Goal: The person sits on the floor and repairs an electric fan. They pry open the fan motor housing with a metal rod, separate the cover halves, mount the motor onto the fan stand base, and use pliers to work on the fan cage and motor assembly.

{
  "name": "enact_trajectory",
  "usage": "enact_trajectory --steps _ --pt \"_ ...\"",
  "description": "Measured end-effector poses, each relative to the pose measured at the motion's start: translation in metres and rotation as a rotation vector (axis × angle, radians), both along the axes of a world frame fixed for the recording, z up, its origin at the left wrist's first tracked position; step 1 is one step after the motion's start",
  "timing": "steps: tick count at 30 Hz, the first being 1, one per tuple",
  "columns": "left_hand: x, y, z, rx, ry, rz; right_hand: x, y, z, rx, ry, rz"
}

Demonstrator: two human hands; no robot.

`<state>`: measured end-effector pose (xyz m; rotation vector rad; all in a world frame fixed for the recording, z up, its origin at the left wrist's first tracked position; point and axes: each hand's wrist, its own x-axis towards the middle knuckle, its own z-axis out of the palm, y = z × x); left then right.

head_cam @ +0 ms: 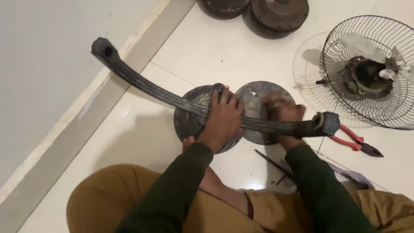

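- The ceiling fan blade [142, 84] runs long, from 10 o'clock down to 3 o'clock.
- The left hand [222, 116] clamps its middle; the right hand [282, 116] wraps near the bracket end, nearer that tip.
- Two motor discs [224, 114] lie beneath on the floor [215, 47].
- One pair of red pliers [355, 142] and one fan guard [371, 71] sit at 3 o'clock.

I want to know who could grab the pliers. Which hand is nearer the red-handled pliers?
Right. The right hand grips the curved black bar just beside the pliers; the left hand holds the bar farther away.

No packages, labels, signs or screens are in view.
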<state>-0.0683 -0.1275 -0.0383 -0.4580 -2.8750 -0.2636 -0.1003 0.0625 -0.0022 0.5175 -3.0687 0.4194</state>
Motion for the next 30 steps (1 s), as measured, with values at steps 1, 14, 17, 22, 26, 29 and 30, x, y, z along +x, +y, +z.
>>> enact_trajectory --steps 1,14,17,22,26,29,30 --pt "-0.001 0.0 0.0 0.029 -0.035 -0.003 0.002 -0.002 -0.001 0.024 0.155 0.179" --pt "0.002 -0.005 0.02 -0.009 -0.047 -0.017 -0.001 0.006 0.01 0.309 0.111 0.314" --pt "-0.001 -0.006 0.02 0.014 -0.036 -0.034 -0.001 0.014 -0.003 0.217 0.271 0.474" --pt "-0.003 -0.004 0.008 -0.031 -0.031 -0.02 0.002 0.02 -0.015 0.184 0.227 0.351" --pt "-0.004 -0.006 0.004 -0.02 -0.034 -0.01 0.008 0.02 -0.021 0.067 0.288 0.218" --pt "-0.003 -0.007 0.005 -0.034 -0.03 -0.011 0.015 0.02 -0.026 0.19 0.308 0.353" --pt "-0.003 -0.006 0.005 -0.023 -0.02 -0.005 0.015 0.019 -0.026 0.255 0.369 0.495"
